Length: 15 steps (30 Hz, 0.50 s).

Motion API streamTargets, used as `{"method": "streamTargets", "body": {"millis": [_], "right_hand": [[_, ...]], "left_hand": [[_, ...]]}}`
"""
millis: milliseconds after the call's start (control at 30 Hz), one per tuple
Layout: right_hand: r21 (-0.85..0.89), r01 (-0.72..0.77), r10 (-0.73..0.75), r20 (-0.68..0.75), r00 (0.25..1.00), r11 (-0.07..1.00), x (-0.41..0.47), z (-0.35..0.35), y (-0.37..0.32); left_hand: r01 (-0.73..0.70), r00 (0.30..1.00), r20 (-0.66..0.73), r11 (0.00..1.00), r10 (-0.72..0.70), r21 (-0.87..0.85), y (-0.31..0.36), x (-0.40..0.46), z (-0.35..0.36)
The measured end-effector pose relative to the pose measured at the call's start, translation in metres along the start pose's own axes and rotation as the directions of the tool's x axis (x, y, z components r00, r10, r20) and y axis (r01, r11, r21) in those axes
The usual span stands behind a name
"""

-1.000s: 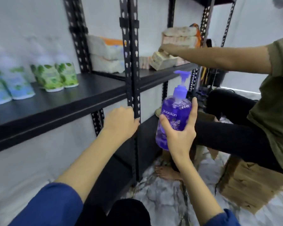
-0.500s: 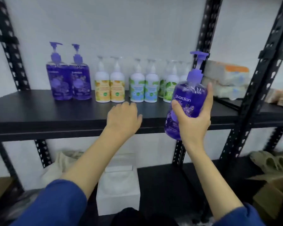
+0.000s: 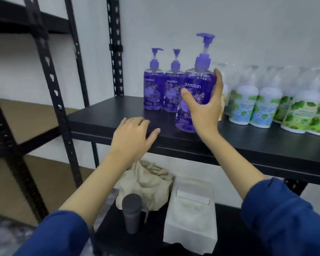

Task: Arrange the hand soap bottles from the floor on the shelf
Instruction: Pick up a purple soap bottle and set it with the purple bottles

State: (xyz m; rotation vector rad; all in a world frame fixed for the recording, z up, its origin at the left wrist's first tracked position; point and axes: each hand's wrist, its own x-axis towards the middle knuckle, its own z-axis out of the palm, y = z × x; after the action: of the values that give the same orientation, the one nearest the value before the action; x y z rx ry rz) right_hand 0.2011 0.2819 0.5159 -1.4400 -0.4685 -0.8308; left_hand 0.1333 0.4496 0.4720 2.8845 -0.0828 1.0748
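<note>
My right hand [image 3: 204, 109] grips a purple pump bottle of hand soap [image 3: 197, 85] upright, its base at or just above the black shelf board [image 3: 103, 115]. It stands in front of and to the right of two matching purple bottles [image 3: 153, 89] at the back of the shelf. White bottles with blue and green labels [image 3: 266, 106] line the shelf to the right. My left hand [image 3: 133, 135] rests on the shelf's front edge with fingers spread.
Black perforated uprights [image 3: 116, 52] frame the shelf on the left. On the lower shelf sit a white box [image 3: 192, 211], a crumpled beige cloth [image 3: 146, 182] and a small dark capped container [image 3: 132, 211]. Another black rack [image 3: 50, 80] stands further left.
My right hand has carried the purple bottle leftward and onto the shelf, next to the two purple bottles. The view has swung left. My left hand stays on the shelf edge.
</note>
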Motion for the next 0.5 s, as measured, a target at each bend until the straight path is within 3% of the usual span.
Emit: {"method": "streamTargets", "body": {"millis": [167,300,500], "right_hand": [[-0.012,-0.041,0.042,0.095,0.995,0.999,0.017,0.059,0.019],[-0.048,-0.041,0.048,0.157,0.986,0.998,0.023,0.095,0.036],[-0.086,-0.033,0.053,0.243,0.969,0.996,0.03,0.123,0.053]], "left_hand": [[-0.09,0.994,-0.07,0.995,0.087,-0.038,-0.029,-0.003,0.02],[-0.191,0.958,-0.222,0.981,0.181,-0.024,-0.041,-0.004,0.035],[-0.219,0.879,-0.431,0.976,0.204,0.015,-0.046,-0.002,0.055]]}}
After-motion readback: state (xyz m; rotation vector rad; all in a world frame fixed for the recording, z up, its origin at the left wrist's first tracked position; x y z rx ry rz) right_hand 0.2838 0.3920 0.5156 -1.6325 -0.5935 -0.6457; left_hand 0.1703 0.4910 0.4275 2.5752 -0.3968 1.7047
